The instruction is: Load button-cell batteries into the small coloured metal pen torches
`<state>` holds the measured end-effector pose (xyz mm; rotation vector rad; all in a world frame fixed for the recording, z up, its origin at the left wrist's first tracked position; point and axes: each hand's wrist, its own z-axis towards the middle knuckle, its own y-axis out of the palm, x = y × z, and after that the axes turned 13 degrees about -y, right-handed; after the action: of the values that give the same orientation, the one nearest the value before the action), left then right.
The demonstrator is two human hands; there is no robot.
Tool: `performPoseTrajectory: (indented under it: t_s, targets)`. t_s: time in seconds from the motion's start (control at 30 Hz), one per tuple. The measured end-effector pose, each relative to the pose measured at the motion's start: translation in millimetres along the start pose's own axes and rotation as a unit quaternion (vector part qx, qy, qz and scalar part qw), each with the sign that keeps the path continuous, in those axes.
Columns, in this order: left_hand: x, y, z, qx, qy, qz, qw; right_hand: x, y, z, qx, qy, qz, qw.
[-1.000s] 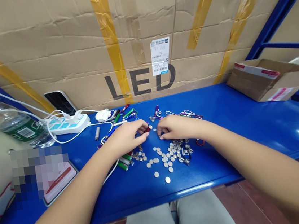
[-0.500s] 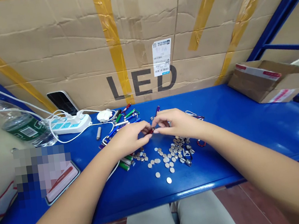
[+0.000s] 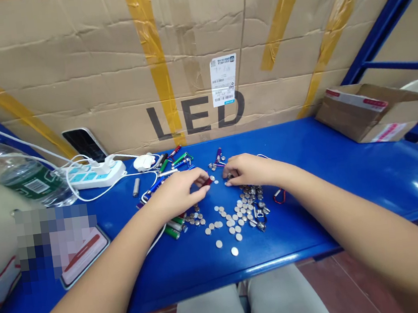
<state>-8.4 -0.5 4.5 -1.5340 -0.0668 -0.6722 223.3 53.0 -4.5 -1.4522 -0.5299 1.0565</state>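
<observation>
Between its thumb and fingers, my left hand (image 3: 183,191) grips a small red tube (image 3: 208,181) with a silvery end. To the right, my right hand (image 3: 247,171) is curled low over the table with its thumb near the fingertips; something small and dark shows at them, too small to name. Several button cells (image 3: 236,219) lie below the hands. Metal flashlight heads (image 3: 260,216) lie at their right side. Coloured tubes (image 3: 172,231) are partly hidden by my left hand. A purple tube (image 3: 219,154) stands behind my hands.
On the left of the blue table (image 3: 185,271) are a power strip (image 3: 99,176) with white cables, a water bottle (image 3: 34,178) and a phone (image 3: 85,253). Another phone (image 3: 84,144) leans on the big cardboard (image 3: 109,87). An open carton (image 3: 359,112) is at the right.
My right hand has drawn away from the red tube toward the right, opening a gap between the hands. My left hand still holds the tube. The view has shifted slightly.
</observation>
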Motion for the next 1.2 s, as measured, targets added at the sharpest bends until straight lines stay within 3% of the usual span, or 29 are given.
performPoseTrajectory:
  t_s: [0.93,1.2]
  targets:
    - [2,5.4,-1,-0.047,0.0,0.014,0.999,-16,-1,1,-0.055,0.025,0.014,0.998]
    - [7,4.7,-2,-0.057,0.012,0.041,0.997,-19,-2,2,-0.005,-0.034,0.029,0.999]
